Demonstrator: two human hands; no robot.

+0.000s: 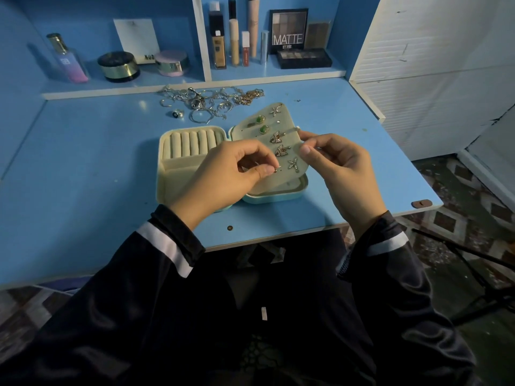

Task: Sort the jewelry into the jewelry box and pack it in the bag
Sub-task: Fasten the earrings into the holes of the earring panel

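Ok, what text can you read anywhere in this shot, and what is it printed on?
"MATTE": on the upright eyeshadow palette on the shelf.
"NUD": cut off, on the white box behind the round jars.
Too small or blurred: the line under MATTE, the perfume bottle print, the foundation bottle label.
On the jewelry box: no text seen.

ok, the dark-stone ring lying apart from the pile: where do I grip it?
Pinch the ring by its band, a fingertip on each side, beside the stone. Come from above on the near left: the pile crowds its far right, and bare desk lies on the near side. The stone head looks tipped sideways, so the band is likely the surer hold.
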